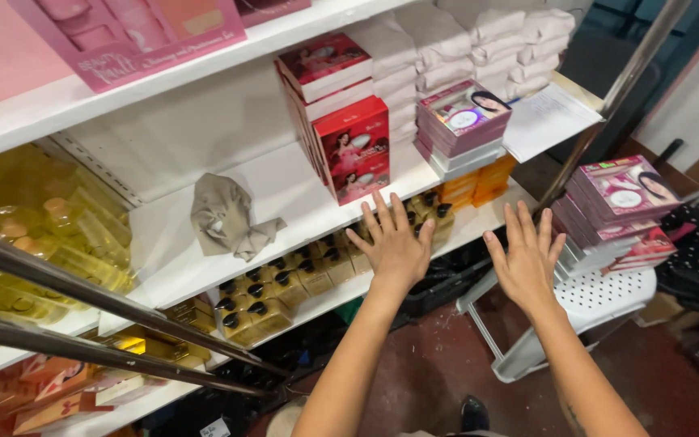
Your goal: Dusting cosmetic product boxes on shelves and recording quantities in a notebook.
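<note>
- Amber glass or plastic: small bottles (256,306) with black caps, packed in rows on the lower shelf (463,222), centre of the frame
- Left hand (396,243): flat, fingers spread, empty, just over the bottle row at centre
- Right hand (527,260): likewise flat and splayed, empty, right of centre, off the shelf edge, above a white perforated stool (600,295)
- Step, judged: a reach toward the shelf goods, nothing gripped yet; a next grasp would need fingers to curl round a cap or a carton edge
- Red glossy cartons (353,150) stand upright on the white shelf above
- Pink flat boxes (461,120) stacked at upper right; another stack (620,202) on the stool
- Grey crumpled cloth (224,214), soft, limp, centre left
</note>
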